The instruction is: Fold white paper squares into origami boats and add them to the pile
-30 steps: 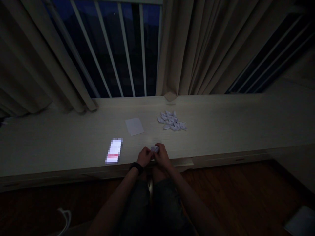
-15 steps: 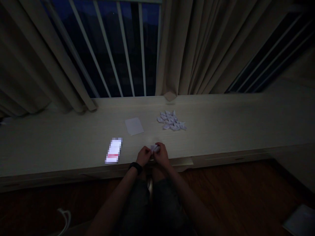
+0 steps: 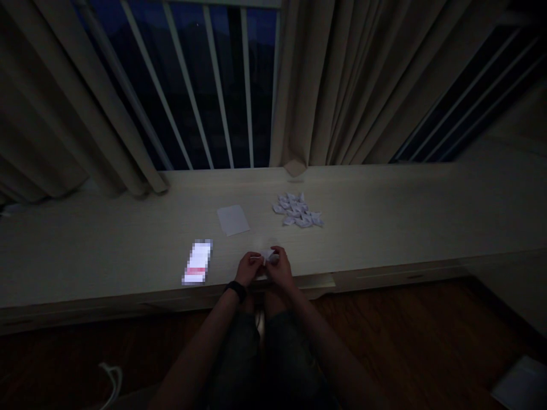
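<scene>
Hands meet at the counter's near edge, grip clamped on folded paper between them.

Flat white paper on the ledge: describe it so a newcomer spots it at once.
Below the barred window runs a long pale ledge. On it, beyond the glowing phone and left of the cluster of folded paper pieces, lies the flat white paper. It is squarish and unlit, and lies flat where the cluster is crumpled-looking.
</scene>
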The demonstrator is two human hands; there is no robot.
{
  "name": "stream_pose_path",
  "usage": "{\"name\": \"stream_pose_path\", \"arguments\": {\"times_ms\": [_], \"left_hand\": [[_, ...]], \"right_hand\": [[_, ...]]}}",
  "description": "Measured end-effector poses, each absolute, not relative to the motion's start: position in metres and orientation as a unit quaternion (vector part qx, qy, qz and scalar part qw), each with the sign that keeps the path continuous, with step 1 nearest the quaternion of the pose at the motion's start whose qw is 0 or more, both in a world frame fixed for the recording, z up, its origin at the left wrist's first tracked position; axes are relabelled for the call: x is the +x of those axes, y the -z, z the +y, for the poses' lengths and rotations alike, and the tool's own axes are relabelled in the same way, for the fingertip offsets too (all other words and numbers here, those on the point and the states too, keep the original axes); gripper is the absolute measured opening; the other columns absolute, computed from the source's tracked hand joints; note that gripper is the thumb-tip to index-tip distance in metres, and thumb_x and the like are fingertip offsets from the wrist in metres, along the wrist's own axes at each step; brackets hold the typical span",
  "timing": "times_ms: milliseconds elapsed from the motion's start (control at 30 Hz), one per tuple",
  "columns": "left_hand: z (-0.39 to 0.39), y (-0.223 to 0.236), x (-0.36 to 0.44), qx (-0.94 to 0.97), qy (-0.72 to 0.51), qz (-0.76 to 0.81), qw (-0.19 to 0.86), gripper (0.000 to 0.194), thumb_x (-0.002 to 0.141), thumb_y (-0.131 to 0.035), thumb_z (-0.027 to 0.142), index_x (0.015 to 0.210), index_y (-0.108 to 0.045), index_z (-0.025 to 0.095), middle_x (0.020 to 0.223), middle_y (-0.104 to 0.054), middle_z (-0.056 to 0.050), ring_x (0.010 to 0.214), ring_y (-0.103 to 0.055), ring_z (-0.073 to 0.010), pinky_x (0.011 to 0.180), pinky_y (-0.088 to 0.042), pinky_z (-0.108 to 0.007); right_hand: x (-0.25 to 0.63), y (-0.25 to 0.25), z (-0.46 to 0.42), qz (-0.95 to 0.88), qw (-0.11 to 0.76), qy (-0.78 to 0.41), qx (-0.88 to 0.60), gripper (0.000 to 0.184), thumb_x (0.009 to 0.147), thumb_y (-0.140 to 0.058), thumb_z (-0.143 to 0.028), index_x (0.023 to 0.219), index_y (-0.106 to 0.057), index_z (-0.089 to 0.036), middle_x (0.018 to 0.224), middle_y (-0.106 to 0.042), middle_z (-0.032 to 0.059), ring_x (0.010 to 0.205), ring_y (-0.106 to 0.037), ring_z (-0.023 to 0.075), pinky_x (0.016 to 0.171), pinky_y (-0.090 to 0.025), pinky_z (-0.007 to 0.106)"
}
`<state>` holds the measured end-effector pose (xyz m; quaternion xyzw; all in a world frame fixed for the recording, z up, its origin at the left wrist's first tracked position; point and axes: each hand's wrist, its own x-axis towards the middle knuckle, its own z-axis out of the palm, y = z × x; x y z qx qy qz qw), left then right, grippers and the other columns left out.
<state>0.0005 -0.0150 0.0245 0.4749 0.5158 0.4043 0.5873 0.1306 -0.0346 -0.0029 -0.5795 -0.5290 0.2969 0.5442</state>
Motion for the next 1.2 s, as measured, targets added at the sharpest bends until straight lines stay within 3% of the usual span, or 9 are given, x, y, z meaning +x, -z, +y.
{"name": "stream_pose_path", "arguments": {"times_ms": [200,367,533,633,800,900,1000,1100,1200], "left_hand": [[-0.016,-0.024,-0.004,0.477,-0.384,0.487,0.623,0.042,0.062,-0.072,0.051,0.076,-0.062,0.013,0.072,-0.064,-0.003,0.062,-0.058,-0.013,0.057,-0.046,-0.024],[-0.019,-0.024,-0.006,0.437,-0.416,0.487,0.632,0.045,0.062,-0.07,0.055,0.076,-0.062,0.013,0.07,-0.062,-0.002,0.059,-0.055,-0.0113,0.054,-0.044,-0.024],[-0.02,-0.022,-0.01,0.466,-0.439,0.507,0.577,0.044,0.061,-0.073,0.051,0.081,-0.062,0.014,0.075,-0.064,-0.003,0.065,-0.058,-0.0127,0.058,-0.045,-0.024],[-0.022,-0.02,-0.012,0.484,-0.427,0.468,0.603,0.04,0.059,-0.077,0.044,0.08,-0.06,0.014,0.076,-0.065,-0.003,0.069,-0.059,-0.0136,0.062,-0.046,-0.025],[-0.023,-0.021,-0.015,0.487,-0.415,0.428,0.638,0.041,0.057,-0.08,0.038,0.083,-0.059,0.014,0.081,-0.066,-0.004,0.073,-0.061,-0.0141,0.068,-0.048,-0.026],[-0.024,-0.027,-0.018,0.499,-0.385,0.425,0.65,0.044,0.055,-0.082,0.037,0.085,-0.06,0.014,0.083,-0.067,-0.005,0.076,-0.062,-0.0155,0.071,-0.049,-0.028],[-0.024,-0.032,-0.023,0.465,-0.376,0.403,0.693,0.05,0.056,-0.082,0.034,0.096,-0.06,0.015,0.089,-0.067,-0.006,0.078,-0.063,-0.0165,0.071,-0.05,-0.029],[-0.021,-0.032,-0.025,0.391,-0.41,0.392,0.725,0.052,0.065,-0.077,0.038,0.108,-0.06,0.015,0.096,-0.067,-0.009,0.081,-0.064,-0.0169,0.072,-0.051,-0.029],[-0.017,-0.029,-0.024,0.383,-0.421,0.42,0.707,0.048,0.067,-0.075,0.04,0.106,-0.063,0.014,0.094,-0.067,-0.01,0.077,-0.063,-0.0164,0.067,-0.05,-0.028]], "right_hand": [[0.133,0.007,-0.035,-0.496,0.544,-0.4,-0.546,0.048,0.068,-0.058,-0.023,0.115,-0.047,-0.021,0.09,-0.061,0.0016,0.064,-0.06,0.0128,0.06,-0.051,0.026],[0.133,0.008,-0.034,-0.465,0.565,-0.441,-0.519,0.04,0.065,-0.068,-0.032,0.102,-0.058,-0.02,0.092,-0.065,0.0041,0.069,-0.063,0.0157,0.061,-0.053,0.029],[0.135,0.004,-0.032,-0.444,0.571,-0.46,-0.514,0.032,0.068,-0.07,-0.037,0.094,-0.067,-0.02,0.083,-0.069,0.0044,0.072,-0.064,0.0183,0.068,-0.052,0.032],[0.137,0.003,-0.031,-0.413,0.576,-0.498,-0.5,0.033,0.066,-0.071,-0.039,0.093,-0.07,-0.019,0.077,-0.069,0.0032,0.068,-0.063,0.0173,0.066,-0.051,0.031],[0.138,0.005,-0.036,-0.331,0.592,-0.579,-0.453,0.035,0.064,-0.074,-0.039,0.093,-0.07,-0.018,0.085,-0.07,0.0047,0.07,-0.063,0.0156,0.066,-0.051,0.031],[0.139,0.005,-0.041,-0.311,0.589,-0.614,-0.422,0.042,0.063,-0.076,-0.036,0.101,-0.068,-0.019,0.085,-0.07,0.0046,0.068,-0.063,0.0149,0.065,-0.051,0.03],[0.141,0.006,-0.043,-0.335,0.591,-0.608,-0.411,0.044,0.063,-0.076,-0.032,0.104,-0.068,-0.02,0.09,-0.07,0.0047,0.074,-0.063,0.0158,0.069,-0.05,0.03],[0.143,0.006,-0.042,-0.388,0.572,-0.568,-0.447,0.038,0.06,-0.076,-0.032,0.096,-0.071,-0.019,0.089,-0.071,0.005,0.078,-0.063,0.018,0.073,-0.05,0.032],[0.145,0.004,-0.042,-0.448,0.534,-0.541,-0.471,0.035,0.058,-0.077,-0.033,0.09,-0.072,-0.019,0.087,-0.072,0.0051,0.08,-0.064,0.02,0.076,-0.05,0.034]]}}
